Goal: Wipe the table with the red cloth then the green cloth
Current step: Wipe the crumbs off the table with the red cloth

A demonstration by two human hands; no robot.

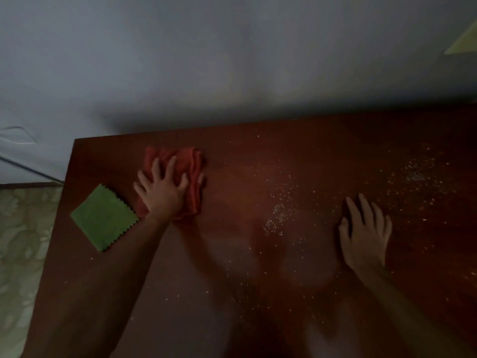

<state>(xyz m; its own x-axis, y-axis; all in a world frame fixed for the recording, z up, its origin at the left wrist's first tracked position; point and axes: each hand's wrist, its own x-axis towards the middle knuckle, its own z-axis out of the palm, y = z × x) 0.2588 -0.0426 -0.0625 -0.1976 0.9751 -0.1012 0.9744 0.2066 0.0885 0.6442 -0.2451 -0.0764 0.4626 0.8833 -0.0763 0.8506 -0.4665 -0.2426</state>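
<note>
Head view: red cloth (189, 177) lies bunched near the counter's far left corner, pinned under the left hand (161, 191), whose fingers are spread flat on top of it, pressing rather than gripping. It looks soft and light, a limp rag that will fold and ride up on itself (the right side is already rumpled into ridges), so a flat palm over the middle seems the best hold for dragging it; a pinch at one edge would likely just let the rest trail. Just beside the wrist, at the left edge, the green cloth (104, 218) lies flat and square with a zigzag edge, untouched; it appears equally thin and should lift easily by a corner. Right hand (365, 233) rests open on the counter (322, 156), fingers straight, well apart from both cloths. Pale crumbs (277, 210) are scattered between the hands and farther right, so I judge the red-cloth wiping barely begun.
</note>
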